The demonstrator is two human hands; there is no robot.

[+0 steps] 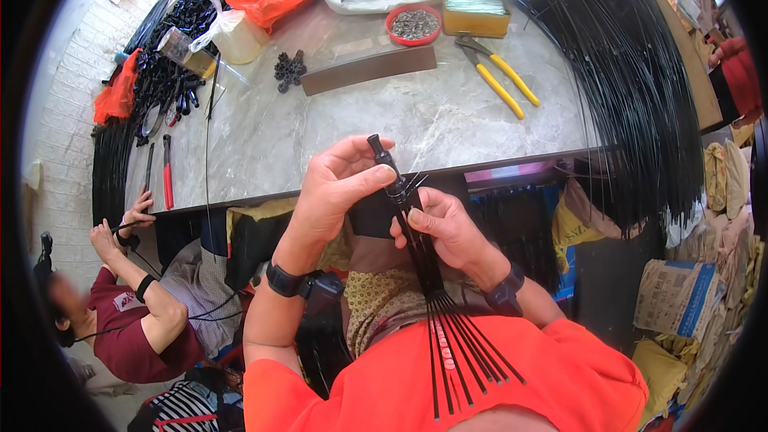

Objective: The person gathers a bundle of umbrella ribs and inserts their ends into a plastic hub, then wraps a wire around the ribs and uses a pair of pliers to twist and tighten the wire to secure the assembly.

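Note:
Over my lap, just off the table's near edge, I hold a black umbrella frame (426,268). Its thin ribs are bunched at the middle and fan out toward my red-orange shirt. My left hand (344,182) is closed round the upper part, thumb pressed below the black knobbed tip (374,142). Lower down, my right hand (444,228) pinches the frame near its collar, thumb laid across the ribs. A few short rib ends stick out sideways between the two hands. The undersides of my fingers are partly hidden.
The grey table (344,124) carries yellow-handled pliers (506,84), a brown strip (368,71), a red dish (414,40) of metal bits, a yellow box (478,26) and small black parts (290,70). Long black rods (640,88) overhang at right. A co-worker (144,312) sits at left.

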